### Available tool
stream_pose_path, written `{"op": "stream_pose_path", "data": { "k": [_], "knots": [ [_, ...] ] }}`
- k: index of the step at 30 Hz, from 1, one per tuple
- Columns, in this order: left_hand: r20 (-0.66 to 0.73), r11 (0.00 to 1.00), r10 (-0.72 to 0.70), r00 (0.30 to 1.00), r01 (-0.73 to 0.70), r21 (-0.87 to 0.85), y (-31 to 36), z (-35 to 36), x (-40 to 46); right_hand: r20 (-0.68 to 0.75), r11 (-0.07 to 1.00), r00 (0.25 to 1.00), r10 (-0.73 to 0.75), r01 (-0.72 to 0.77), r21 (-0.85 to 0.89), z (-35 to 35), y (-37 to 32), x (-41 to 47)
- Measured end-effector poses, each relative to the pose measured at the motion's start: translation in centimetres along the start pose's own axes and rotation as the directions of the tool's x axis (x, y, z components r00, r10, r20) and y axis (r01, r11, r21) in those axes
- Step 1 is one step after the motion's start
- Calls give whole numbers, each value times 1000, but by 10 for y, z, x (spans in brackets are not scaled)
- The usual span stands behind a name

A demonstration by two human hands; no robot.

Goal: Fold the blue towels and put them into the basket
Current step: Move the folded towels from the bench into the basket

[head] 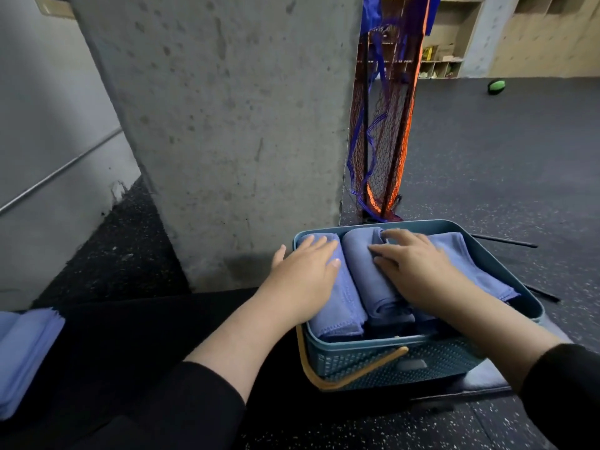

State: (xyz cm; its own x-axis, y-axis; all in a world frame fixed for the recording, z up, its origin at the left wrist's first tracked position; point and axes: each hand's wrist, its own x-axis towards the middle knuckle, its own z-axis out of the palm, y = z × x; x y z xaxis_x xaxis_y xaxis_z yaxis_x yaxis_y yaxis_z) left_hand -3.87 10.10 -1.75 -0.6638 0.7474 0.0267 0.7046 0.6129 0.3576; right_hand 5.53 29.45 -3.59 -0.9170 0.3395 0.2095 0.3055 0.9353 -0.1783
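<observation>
- Near left edge: more blue towels (26, 355) lie stacked, well apart from the basket (383, 362). Judging by that, the task isn't done; leave the stack until this step is settled.
- The basket sits on a dark mat on the floor, its tan handle (354, 371) folded down over the near wall. Don't catch your wrists on it as you pull out.
- Left hand (303, 280): fingers straight, flat on top of the left rolled towel (337, 306), thumb out over the basket's left rim. That grip is open, pressing, not holding anything. Use it as an anchor so the roll doesn't spring loose.
- Right hand (418, 271): fingers slightly bent, spread across the middle rolled towel (367, 274) and the flatter towel (467, 258) beside it. It's pressing and tucking; the fingertips seem to dig in a bit, but nothing is pinched, so call that grip open too.
- Step in hand, as I read it: seating the towels side by side in the basket. Press down evenly and nudge the middle roll against the left one.
- The right-hand towel's corner reaches up to the right rim; tuck it inside.
- Far side: concrete pillar (227, 125) just behind the basket, net (383, 141) hanging beside it. Ignore both.
</observation>
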Motion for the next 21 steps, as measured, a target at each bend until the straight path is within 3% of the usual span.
{"op": "stream_pose_path", "data": {
  "k": [4,7,11,16,19,21],
  "knots": [
    [-311,961,-90,946,1,-277,-27,-27,-19,-359,986,933,-36,91,138,-24,-20,-3],
    [-397,912,-239,886,64,-406,-62,-50,-49,-426,944,897,-120,235,230,-44,-64,3],
    [-462,883,-416,784,225,-413,-154,-75,-101,-413,831,891,-188,368,417,-44,-176,3],
    [-530,748,-662,530,434,-502,-282,-97,-203,-34,730,963,-268,226,645,22,-321,-6],
    [-504,600,-795,338,561,-570,-354,-101,-257,233,703,931,-283,36,710,95,-388,-4],
    [-437,498,-859,267,634,-592,-396,-99,-278,396,669,880,-264,-129,732,139,-431,-2]
  ]
}}
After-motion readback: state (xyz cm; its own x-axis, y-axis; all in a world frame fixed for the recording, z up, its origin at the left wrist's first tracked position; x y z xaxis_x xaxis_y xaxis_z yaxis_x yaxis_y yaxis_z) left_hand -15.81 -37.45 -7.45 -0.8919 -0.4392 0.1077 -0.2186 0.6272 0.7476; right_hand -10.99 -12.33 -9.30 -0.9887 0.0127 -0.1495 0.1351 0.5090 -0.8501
